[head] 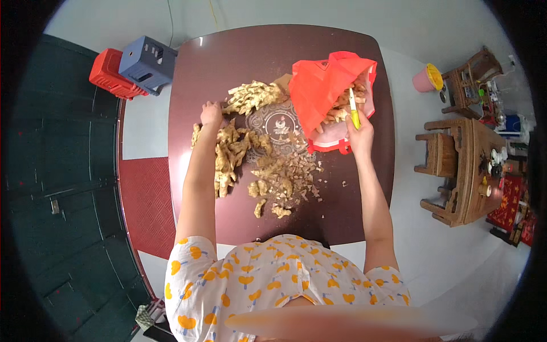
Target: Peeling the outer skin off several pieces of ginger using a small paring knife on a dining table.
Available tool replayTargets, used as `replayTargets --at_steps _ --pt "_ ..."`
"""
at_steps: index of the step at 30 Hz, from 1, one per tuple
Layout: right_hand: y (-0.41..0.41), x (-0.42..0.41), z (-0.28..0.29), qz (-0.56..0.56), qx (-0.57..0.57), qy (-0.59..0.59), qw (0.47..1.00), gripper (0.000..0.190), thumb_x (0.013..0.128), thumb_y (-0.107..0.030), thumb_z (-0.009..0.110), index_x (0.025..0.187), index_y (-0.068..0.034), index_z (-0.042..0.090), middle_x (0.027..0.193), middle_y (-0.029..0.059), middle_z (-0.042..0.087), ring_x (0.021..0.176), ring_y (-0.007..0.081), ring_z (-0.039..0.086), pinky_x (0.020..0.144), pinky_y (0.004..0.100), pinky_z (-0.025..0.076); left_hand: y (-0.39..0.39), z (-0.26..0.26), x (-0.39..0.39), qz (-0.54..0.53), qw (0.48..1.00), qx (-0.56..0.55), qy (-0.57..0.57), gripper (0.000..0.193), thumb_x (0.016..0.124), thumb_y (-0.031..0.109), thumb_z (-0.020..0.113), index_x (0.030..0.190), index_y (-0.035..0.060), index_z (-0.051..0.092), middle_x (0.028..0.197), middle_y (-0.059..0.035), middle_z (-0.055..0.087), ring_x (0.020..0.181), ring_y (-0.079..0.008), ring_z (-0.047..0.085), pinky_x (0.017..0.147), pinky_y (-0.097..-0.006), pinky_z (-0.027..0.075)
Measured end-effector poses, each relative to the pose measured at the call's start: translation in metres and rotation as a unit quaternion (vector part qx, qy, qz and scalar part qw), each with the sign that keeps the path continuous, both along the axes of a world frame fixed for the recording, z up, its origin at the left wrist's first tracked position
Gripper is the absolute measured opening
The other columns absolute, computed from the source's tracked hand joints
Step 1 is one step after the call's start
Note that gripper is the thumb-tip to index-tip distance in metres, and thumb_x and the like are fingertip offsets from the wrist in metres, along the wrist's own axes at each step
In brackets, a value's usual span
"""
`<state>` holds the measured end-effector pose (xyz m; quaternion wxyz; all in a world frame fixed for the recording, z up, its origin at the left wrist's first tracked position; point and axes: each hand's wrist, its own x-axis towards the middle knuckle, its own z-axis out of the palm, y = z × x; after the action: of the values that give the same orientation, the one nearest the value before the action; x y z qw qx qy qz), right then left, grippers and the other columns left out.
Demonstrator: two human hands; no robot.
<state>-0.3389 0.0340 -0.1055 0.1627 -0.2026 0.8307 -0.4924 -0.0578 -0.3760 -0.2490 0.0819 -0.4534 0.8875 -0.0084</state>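
My right hand (360, 131) grips a small knife (354, 110) with a yellow-green handle, blade pointing away from me. It is at the open mouth of a red fabric bag (318, 89), where pieces of ginger root (336, 114) show inside. Over on the left, my left hand (211, 113) is at the near-left end of a heap of pale ginger (255, 97); whether its fingers hold a piece is hidden. Below that hand lies a second heap of browner ginger (228, 154), partly covered by my forearm. Peel scraps and small ginger pieces (295, 171) are scattered nearer my body.
Everything lies on a dark red-brown table (359, 205) with a printed round emblem (280, 127). Blue (145, 64) and red plastic stools (112, 72) stand beyond its left corner. To the right are a pink bin (426, 79), a wooden chair (440, 154) and a wooden tea table (474, 184).
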Motion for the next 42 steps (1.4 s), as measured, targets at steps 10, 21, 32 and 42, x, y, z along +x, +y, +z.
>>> replayTargets --at_steps 10,21,32,42 --pt "0.050 0.054 0.044 0.027 -0.054 -0.080 0.995 0.014 0.101 -0.017 0.062 0.110 -0.007 0.066 0.069 -0.0023 0.059 0.054 0.0046 0.052 0.047 0.0239 0.041 0.070 0.120 -0.020 -0.011 0.957 0.146 0.251 0.029 0.090 0.024 0.074 0.112 0.0069 0.066 0.090 -0.0153 0.075 0.076 -0.0247 0.074 0.071 -0.0409 0.060" --pt "0.028 0.154 0.101 0.187 0.015 0.281 0.941 0.025 0.095 -0.012 0.064 0.118 -0.003 0.059 0.098 0.0165 0.068 0.084 0.0376 0.068 0.069 0.0449 0.054 0.303 0.217 0.023 0.100 0.579 0.615 0.525 0.039 0.108 0.026 0.052 0.140 0.0037 0.048 0.075 0.0089 0.038 0.057 -0.0010 0.030 0.049 -0.0181 0.022" --pt "0.058 0.195 0.138 0.213 0.046 0.321 0.922 0.024 0.093 -0.012 0.065 0.115 -0.005 0.059 0.098 0.0138 0.068 0.081 0.0356 0.069 0.064 0.0450 0.054 0.348 0.254 0.054 0.158 0.443 0.666 0.579 0.046 0.106 0.019 0.049 0.148 0.0044 0.036 0.086 0.0046 0.048 0.064 -0.0019 0.034 0.049 -0.0164 0.021" --pt "0.062 0.213 0.143 0.223 0.011 0.280 0.934 0.018 0.094 -0.012 0.066 0.108 -0.003 0.061 0.092 0.0163 0.068 0.080 0.0402 0.067 0.064 0.0470 0.053 0.360 0.266 0.064 0.146 0.422 0.658 0.606 0.037 0.107 0.019 0.046 0.141 0.0055 0.040 0.085 0.0044 0.044 0.063 -0.0026 0.032 0.049 -0.0169 0.022"
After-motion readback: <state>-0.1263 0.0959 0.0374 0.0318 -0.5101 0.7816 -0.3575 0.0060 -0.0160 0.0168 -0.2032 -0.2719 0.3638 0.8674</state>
